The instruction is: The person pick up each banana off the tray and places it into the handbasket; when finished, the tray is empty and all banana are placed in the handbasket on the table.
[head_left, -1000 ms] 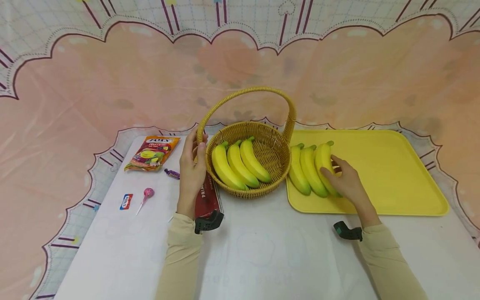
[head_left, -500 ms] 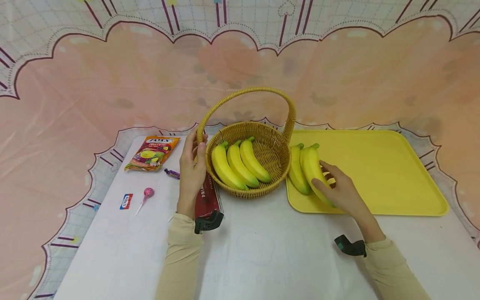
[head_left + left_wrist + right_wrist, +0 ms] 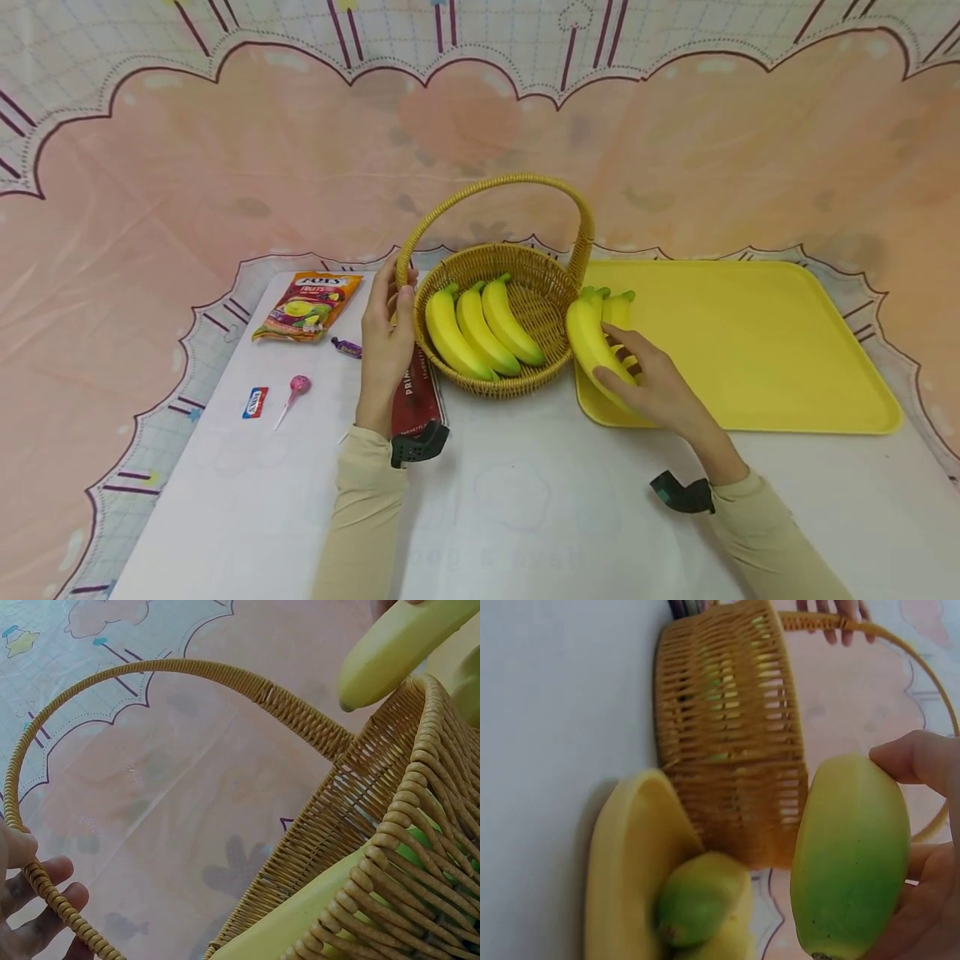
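Note:
A yellow wicker basket (image 3: 542, 308) with a tall arched handle (image 3: 517, 178) stands mid-table, three bananas (image 3: 487, 333) lying side by side in it. My left hand (image 3: 387, 342) grips the left foot of the handle; in the left wrist view its thumb and fingers (image 3: 45, 922) are on either side of the wicker. Raised over the tray's left end, one banana (image 3: 587, 333) is held between thumb and fingers of my right hand (image 3: 654, 382), close to the basket's right rim. Partly hidden behind it, two more bananas (image 3: 618, 308) lie on the yellow tray (image 3: 765, 350).
Left of the basket are an orange candy bag (image 3: 309, 307), a purple wrapped sweet (image 3: 347, 347), a pink lollipop (image 3: 298, 386) and a small red-blue sweet (image 3: 255, 402). A dark red packet (image 3: 417, 400) lies partly beneath the basket. A patterned cloth (image 3: 300, 167) hangs behind.
My right hand has lifted the rightmost banana off the tray and carried it left, across the other two, to the basket's right side. My left hand keeps its place on the handle.

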`<state>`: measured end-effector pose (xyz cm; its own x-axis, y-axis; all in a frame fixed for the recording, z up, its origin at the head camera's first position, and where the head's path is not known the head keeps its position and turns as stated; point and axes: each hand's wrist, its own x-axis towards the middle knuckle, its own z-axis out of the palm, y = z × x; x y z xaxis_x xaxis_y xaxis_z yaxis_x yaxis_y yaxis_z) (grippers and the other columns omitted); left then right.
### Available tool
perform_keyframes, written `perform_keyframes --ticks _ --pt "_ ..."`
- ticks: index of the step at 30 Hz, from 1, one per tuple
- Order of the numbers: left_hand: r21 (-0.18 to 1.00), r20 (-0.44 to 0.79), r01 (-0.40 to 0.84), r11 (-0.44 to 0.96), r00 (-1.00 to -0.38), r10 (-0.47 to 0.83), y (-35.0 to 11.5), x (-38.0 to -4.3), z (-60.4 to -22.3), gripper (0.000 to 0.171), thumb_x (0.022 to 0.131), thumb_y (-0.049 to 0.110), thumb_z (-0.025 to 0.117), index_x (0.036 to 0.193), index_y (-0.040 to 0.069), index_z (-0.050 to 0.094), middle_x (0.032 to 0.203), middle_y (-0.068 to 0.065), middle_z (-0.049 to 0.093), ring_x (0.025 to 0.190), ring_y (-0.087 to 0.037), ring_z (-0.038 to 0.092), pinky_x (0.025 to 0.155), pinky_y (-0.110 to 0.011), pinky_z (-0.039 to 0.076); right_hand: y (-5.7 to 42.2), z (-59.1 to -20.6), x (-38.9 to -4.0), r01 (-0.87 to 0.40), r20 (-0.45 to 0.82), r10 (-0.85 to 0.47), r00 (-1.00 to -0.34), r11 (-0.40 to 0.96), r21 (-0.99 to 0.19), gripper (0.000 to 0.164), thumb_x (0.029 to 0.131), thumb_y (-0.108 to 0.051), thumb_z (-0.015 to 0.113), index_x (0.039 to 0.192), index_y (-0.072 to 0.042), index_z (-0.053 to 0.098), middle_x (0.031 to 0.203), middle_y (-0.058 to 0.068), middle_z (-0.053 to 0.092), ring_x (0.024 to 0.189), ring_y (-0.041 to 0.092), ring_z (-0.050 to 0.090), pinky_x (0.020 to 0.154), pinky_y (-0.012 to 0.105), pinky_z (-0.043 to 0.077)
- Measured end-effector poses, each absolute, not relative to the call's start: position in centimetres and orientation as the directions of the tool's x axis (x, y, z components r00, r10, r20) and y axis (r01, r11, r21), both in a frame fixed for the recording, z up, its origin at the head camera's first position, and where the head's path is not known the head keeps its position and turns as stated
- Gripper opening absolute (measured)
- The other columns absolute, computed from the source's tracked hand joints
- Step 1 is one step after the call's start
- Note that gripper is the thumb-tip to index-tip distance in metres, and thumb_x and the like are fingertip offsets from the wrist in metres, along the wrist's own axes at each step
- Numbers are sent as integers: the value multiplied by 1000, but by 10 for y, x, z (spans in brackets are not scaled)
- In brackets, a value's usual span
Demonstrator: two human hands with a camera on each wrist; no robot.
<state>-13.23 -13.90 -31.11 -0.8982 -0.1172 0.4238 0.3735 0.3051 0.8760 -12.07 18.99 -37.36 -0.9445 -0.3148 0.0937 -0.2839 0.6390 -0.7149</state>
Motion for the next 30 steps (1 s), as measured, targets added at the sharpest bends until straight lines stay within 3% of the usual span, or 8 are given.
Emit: perform_keyframes --ticks 10,21,30 --pt "884 406 356 302 -906 -121 -140 -132 -310 44 101 13 41 144 3 34 131 -21 53 126 -23 50 109 -32 39 156 -361 -132 -353 147 -370 -917 583 -732 61 91 -32 61 144 -10 39 122 7 56 102 20 52 82 36 48" --pt "876 418 367 314 -902 -112 -139 -134 -310 43 101 12 41 143 3 35 128 -22 54 125 -26 50 112 -42 35 115 -347 -154 -253 57 -353 -934 538 -804 63 90 -43 59 145 -19 38 131 4 53 104 22 55 82 35 48" --pt "879 407 354 320 -906 -117 -140 -134 -309 43 101 12 42 143 4 36 128 -22 54 124 -27 51 111 -41 37 76 -348 -181 -211 23 -333 -943 539 -816 64 89 -45 60 142 -14 41 124 6 57 102 23 57 81 35 51"
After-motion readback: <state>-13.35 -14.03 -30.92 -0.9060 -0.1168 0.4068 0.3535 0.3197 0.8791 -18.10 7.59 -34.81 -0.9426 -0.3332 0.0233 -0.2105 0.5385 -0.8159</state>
